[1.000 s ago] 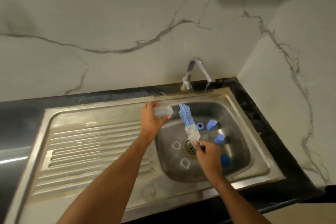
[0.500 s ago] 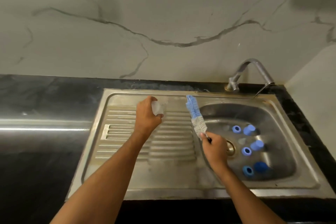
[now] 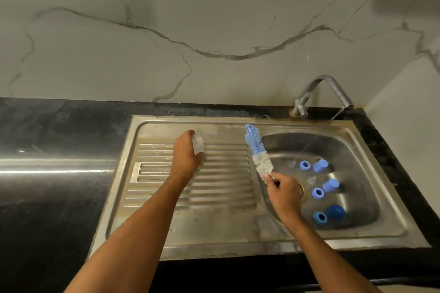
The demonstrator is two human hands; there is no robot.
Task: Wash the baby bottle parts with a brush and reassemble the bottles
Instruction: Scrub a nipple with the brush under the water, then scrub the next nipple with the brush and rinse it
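My left hand [image 3: 187,152] grips a clear bottle body [image 3: 198,143] over the ribbed drainboard [image 3: 223,173], near its far edge. My right hand [image 3: 284,194] holds the handle of a bottle brush [image 3: 258,152], whose blue and white bristles point up and away, at the basin's left rim. In the sink basin [image 3: 357,216] lie several blue bottle parts: rings [image 3: 304,165] [image 3: 317,193] [image 3: 320,217] and caps [image 3: 321,164] [image 3: 331,184] [image 3: 335,212]. Small clear pieces [image 3: 311,180] rest near the drain.
The tap [image 3: 319,93] at the back right runs a thin stream of water [image 3: 319,133] into the basin. Black countertop [image 3: 59,173] lies to the left of the steel sink unit. Marble walls close off the back and right.
My left hand has carried the clear bottle body from over the basin leftward to the drainboard. My right hand with the brush has shifted to the basin's left rim. The view has panned left.
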